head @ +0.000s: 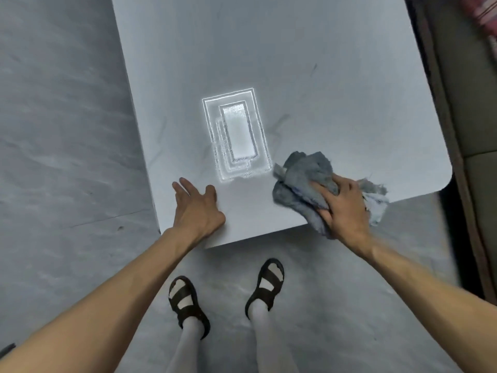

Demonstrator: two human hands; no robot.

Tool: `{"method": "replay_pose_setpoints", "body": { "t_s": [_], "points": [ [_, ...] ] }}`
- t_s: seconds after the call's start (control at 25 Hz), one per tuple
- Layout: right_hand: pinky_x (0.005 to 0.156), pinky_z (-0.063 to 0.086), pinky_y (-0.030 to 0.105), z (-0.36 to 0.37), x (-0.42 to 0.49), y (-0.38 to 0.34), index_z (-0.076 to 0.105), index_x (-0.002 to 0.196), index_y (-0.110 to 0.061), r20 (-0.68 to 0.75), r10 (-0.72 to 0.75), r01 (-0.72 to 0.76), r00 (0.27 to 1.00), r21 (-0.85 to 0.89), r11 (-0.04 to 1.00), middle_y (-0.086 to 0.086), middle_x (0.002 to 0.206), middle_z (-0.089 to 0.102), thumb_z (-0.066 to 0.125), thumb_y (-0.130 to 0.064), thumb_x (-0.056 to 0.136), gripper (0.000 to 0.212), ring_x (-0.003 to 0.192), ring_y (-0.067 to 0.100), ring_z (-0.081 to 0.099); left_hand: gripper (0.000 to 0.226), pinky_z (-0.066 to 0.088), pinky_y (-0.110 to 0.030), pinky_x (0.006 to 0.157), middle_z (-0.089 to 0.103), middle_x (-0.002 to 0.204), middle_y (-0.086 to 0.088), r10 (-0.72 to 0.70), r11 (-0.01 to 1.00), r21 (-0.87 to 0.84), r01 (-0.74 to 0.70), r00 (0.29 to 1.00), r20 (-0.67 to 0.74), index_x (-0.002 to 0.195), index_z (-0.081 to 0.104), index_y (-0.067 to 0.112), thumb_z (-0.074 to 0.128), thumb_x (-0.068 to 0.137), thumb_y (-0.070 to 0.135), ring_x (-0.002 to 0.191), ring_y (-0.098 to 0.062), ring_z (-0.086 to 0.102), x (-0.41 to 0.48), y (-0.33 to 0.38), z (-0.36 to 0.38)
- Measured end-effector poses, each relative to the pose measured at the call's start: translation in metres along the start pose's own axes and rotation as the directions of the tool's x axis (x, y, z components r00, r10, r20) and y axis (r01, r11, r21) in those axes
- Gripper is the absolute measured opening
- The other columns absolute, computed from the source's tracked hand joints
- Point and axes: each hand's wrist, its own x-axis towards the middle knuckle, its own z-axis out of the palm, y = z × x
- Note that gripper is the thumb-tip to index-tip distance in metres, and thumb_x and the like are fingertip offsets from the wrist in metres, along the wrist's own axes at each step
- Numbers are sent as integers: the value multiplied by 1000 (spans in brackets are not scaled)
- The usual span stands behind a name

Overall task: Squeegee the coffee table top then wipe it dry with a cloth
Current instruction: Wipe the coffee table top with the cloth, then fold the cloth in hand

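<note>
The white coffee table top [282, 49] fills the upper middle of the head view and shows a bright rectangular light reflection near its centre. A crumpled blue-grey cloth [301, 181] lies on the table's near right corner. My right hand [344, 205] presses down on the cloth and grips it. My left hand [196, 208] rests flat on the near edge of the table, fingers apart, holding nothing. No squeegee is in view.
A grey marbled floor [59, 130] surrounds the table. My feet in dark sandals [188, 302] stand just before the near edge. A dark sofa edge [470, 103] runs along the right side, close to the table.
</note>
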Motion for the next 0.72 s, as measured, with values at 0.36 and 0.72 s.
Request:
{"method": "replay_pose_setpoints", "body": {
  "t_s": [0.36,0.72],
  "points": [
    [97,35,50,-19,10,11,47,134,-18,-166,591,-591,790,51,805,26,129,41,52,-40,93,46,113,45,42,26,39,-29,76,54,114,2,16,927,-358,-108,967,-253,111,53,18,53,85,15,99,-20,53,-54,-26,19],
    [87,47,41,9,-47,-297,38,133,-21,271,-43,-109,962,521,846,10,112,48,43,-39,97,41,99,26,51,59,46,-28,95,63,125,0,-99,588,-804,88,994,37,131,51,21,75,79,32,117,-20,60,-164,-133,82]
  ]
}}
